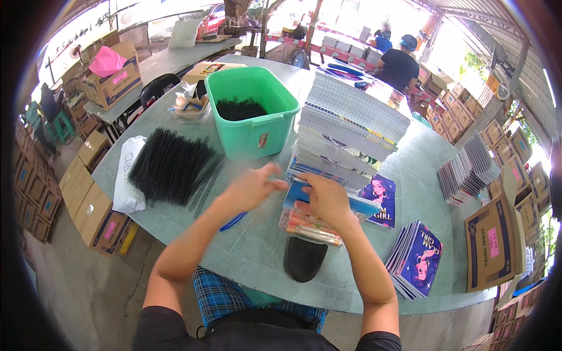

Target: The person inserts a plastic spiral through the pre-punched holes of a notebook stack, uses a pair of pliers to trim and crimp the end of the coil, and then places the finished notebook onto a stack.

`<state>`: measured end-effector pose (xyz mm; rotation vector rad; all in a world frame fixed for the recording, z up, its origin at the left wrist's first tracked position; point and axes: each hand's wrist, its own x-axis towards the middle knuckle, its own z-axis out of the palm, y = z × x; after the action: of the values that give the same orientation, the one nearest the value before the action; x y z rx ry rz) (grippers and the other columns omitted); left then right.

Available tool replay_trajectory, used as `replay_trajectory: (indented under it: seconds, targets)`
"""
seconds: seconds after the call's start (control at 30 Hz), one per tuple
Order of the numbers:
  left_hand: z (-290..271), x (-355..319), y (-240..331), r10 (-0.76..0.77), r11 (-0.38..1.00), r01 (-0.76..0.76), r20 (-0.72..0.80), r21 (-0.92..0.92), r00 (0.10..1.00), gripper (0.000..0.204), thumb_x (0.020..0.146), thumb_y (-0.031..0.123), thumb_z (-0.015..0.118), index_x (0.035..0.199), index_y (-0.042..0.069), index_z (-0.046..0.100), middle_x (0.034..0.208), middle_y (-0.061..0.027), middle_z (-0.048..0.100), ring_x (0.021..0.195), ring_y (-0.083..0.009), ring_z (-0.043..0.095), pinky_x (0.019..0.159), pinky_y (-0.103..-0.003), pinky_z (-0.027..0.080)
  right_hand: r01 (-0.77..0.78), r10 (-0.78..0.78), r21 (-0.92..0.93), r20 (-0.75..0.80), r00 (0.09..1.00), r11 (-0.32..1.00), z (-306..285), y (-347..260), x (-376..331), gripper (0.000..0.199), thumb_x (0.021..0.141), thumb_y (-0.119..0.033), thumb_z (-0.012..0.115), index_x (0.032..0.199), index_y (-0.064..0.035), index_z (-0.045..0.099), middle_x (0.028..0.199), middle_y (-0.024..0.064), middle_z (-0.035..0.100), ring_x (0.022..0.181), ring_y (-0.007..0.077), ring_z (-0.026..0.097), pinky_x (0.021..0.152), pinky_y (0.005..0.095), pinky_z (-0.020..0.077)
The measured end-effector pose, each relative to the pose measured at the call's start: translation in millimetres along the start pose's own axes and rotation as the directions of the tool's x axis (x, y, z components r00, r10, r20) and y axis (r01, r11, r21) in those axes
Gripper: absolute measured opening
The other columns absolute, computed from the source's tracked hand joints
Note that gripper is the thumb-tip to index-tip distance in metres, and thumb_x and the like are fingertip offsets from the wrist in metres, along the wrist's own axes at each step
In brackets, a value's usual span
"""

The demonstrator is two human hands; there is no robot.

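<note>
Across the front of a tall stack of notebooks lies a blue-covered notebook. My right hand grips it near its left edge, fingers curled over the cover. Left of it, my left hand hangs over the table, smeared by motion; its fingers are too blurred to read. A pile of black spiral binding coils lies beyond my left forearm. More black coils fill the bottom of a green plastic bin. Orange-and-pink printed items sit just under the blue notebook.
A black rounded object lies near the table's front edge. Purple-covered notebooks are stacked at right, before an open carton. Another notebook pile stands farther back. A blue pen-like item lies below my left hand. Co-workers are behind.
</note>
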<state>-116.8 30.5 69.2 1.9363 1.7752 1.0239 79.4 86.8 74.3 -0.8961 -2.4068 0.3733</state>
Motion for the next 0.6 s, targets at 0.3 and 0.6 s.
replay_trajectory:
  seconds: [0.3,0.6]
  targets:
    - [-8.3,3.0,-1.4,0.106,0.991,-0.099,0.069,-0.093,0.992,0.023,0.085,0.027,0.06,0.087,0.004,0.061,0.069,-0.0118,0.058,0.068,-0.0255,0.057,0.063,-0.035,0.045,-0.061,0.097,0.314,-0.101,0.99,0.947,8.8,7.9,4.7,0.014,0.086,-0.021,0.056,0.09,-0.0071,0.059,0.08,0.0104,0.065,0.069,0.0303,0.062,0.064,0.0421,0.0455]
    - [20.6,-15.4,1.7,0.418,0.852,-0.341,-0.124,0.396,0.9,0.027,0.081,0.029,0.061,0.091,0.004,0.06,0.085,-0.0106,0.059,0.079,-0.0285,0.054,0.07,-0.039,0.042,-0.068,0.07,0.185,-0.003,0.998,0.98,7.8,1.5,8.5,0.025,0.082,-0.026,0.062,0.1,-0.0094,0.06,0.087,0.0074,0.068,0.077,0.0278,0.065,0.065,0.0382,0.0483]
